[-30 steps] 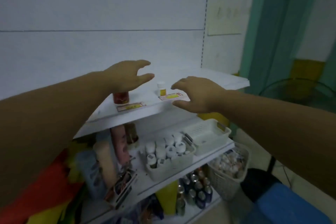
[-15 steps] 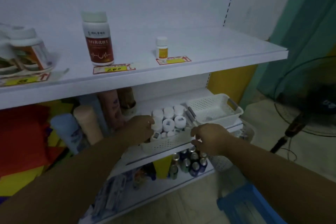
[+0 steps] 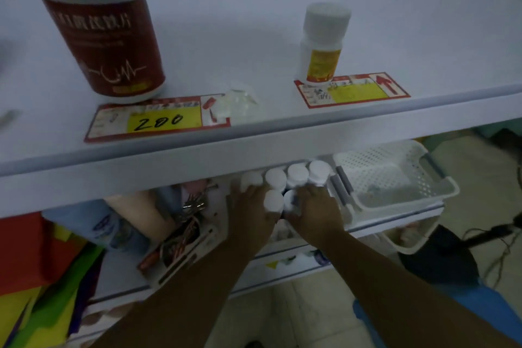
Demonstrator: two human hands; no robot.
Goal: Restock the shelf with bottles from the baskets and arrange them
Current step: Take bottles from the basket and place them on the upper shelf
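While you reach beneath the top shelf (image 3: 282,133), your left hand (image 3: 251,215) curls round one bottle (image 3: 273,200) and your right hand (image 3: 316,212) round its neighbour (image 3: 291,200) — both among the capped bottles (image 3: 296,175) on the lower shelf (image 3: 282,253), beside a white basket (image 3: 395,178).

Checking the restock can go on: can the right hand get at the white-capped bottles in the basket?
Probably yes: the right hand lies among the white-capped bottles, touching one, with nothing between; the upper shelf sits clear above them.

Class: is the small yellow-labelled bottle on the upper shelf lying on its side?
No, the small bottle stands upright, white cap on top.
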